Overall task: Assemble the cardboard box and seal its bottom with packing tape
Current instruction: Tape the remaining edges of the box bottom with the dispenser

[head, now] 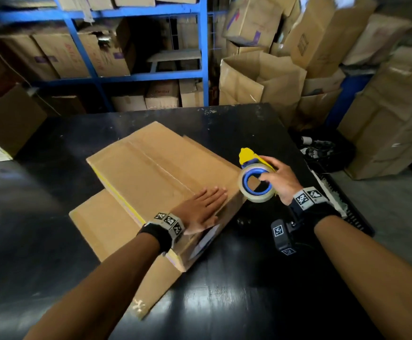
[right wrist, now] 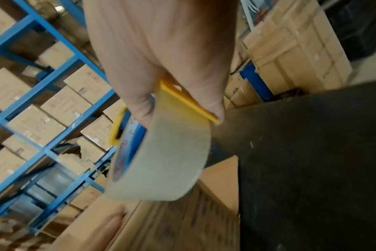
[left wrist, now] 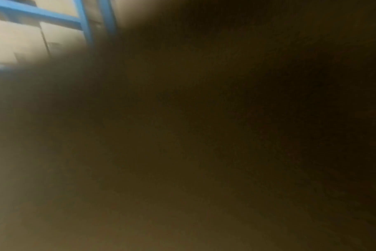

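Note:
A brown cardboard box point(head: 155, 173) lies on the black table point(head: 236, 285) with its folded flaps facing up and a strip of clear tape along the centre seam. My left hand point(head: 202, 207) lies flat on the near right corner of the box, fingers straight. My right hand point(head: 277, 179) grips a tape dispenser point(head: 255, 182), a clear roll on a blue core with a yellow handle, held just off the box's right edge. In the right wrist view the roll point(right wrist: 161, 163) hangs over the box point(right wrist: 176, 224). The left wrist view is dark and blurred.
A flat piece of cardboard point(head: 106, 231) lies under the box toward the near left. Blue shelving point(head: 136, 74) with cartons stands behind the table. Stacked and open cartons point(head: 261, 77) fill the right side, and dark clutter point(head: 322, 150) sits past the table's right edge.

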